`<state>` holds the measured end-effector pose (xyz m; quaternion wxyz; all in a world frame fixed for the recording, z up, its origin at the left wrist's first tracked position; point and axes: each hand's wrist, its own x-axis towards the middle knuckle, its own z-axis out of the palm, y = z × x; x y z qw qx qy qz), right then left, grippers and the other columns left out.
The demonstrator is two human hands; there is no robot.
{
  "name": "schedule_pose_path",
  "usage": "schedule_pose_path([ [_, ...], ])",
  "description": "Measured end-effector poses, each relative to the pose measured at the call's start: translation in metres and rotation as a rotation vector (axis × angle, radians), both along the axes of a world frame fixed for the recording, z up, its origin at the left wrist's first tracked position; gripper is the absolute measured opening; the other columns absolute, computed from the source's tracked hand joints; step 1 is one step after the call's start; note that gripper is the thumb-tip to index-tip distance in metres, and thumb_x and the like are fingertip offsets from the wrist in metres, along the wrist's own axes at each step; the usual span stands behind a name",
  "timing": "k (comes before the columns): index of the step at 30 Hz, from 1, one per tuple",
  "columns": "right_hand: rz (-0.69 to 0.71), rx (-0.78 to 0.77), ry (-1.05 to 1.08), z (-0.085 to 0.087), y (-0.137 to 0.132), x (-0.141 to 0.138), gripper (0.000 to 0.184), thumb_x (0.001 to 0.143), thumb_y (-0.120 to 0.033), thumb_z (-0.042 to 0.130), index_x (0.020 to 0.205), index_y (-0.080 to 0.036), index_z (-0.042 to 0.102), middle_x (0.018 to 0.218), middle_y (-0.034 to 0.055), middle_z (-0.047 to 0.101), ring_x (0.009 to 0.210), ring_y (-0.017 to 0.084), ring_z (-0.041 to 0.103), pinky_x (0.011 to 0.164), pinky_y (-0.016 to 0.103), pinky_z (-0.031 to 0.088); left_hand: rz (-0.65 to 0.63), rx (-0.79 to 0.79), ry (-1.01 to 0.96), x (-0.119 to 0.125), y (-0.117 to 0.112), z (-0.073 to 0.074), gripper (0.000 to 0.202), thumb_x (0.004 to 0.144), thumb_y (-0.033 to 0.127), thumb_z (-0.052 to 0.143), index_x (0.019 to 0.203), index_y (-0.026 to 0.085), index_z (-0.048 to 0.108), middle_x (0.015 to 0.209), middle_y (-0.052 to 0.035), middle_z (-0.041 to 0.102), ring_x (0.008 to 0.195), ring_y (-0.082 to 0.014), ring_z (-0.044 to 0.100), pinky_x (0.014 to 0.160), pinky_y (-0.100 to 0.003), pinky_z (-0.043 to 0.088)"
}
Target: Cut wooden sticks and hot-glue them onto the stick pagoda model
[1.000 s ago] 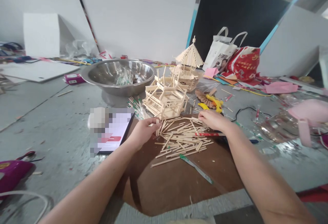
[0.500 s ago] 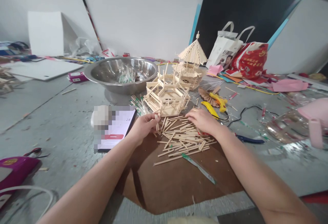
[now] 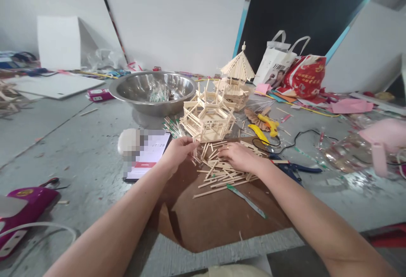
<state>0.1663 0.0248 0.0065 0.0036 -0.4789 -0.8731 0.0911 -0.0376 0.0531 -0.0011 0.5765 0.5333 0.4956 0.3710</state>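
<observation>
My left hand (image 3: 180,152) is closed in a pinch on short wooden sticks (image 3: 194,154), just at the near left of a six-sided stick frame (image 3: 207,120). This frame has an open lattice body and upright posts. Over a loose pile of cut wooden sticks (image 3: 228,177), my right hand (image 3: 238,157) reaches down with loosely stretched fingers, its fingertips touching the pile. A ring shows on one finger. Behind the frame stands a small stick pavilion (image 3: 238,67) with a pointed roof. The sticks lie on a brown sheet (image 3: 215,222).
A phone (image 3: 152,152) and a white rounded object (image 3: 128,141) are at left. Behind them sits a steel basin (image 3: 127,86) holding plastic-wrapped sticks. At right are a yellow glue gun (image 3: 269,125), its black cable, blue-handled pliers (image 3: 304,168) and a pink-lidded bottle (image 3: 345,154).
My right hand has moved left and nearer over the stick pile, uncovering the pliers. My left hand stays beside the frame with its sticks. The view has shifted slightly.
</observation>
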Motion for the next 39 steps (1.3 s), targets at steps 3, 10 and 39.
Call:
schedule_pose_path([
  [3,-0.006,0.023,-0.023,-0.001,-0.002,0.005,0.024,0.077,-0.016,0.044,0.093,-0.022,0.060,0.095,0.0054,0.062,0.092,0.014,0.052,0.081,0.025,0.033,0.018,-0.001,0.017,0.001,0.000,0.001,0.029,0.053,0.038,0.064,0.064,0.013,0.053,0.047,0.0056,0.047,0.041,-0.0049,0.042,0.042,-0.018,0.038],
  [10,-0.004,0.086,0.082,0.003,-0.002,-0.009,0.022,0.078,-0.019,0.043,0.092,-0.019,0.060,0.090,0.0056,0.062,0.085,0.013,0.054,0.075,0.023,0.035,0.135,0.086,0.051,-0.003,0.002,0.008,0.027,0.054,0.038,0.064,0.058,0.014,0.050,0.042,0.0067,0.044,0.039,-0.0052,0.040,0.040,-0.017,0.035],
  [39,-0.212,0.065,0.313,-0.009,-0.023,0.007,0.020,0.079,-0.023,0.041,0.090,-0.018,0.056,0.090,0.0046,0.060,0.083,0.014,0.053,0.071,0.025,0.037,-0.071,0.059,0.102,0.008,-0.010,0.010,0.027,0.054,0.038,0.061,0.061,0.013,0.058,0.051,0.0025,0.052,0.042,-0.0063,0.043,0.042,-0.019,0.039],
])
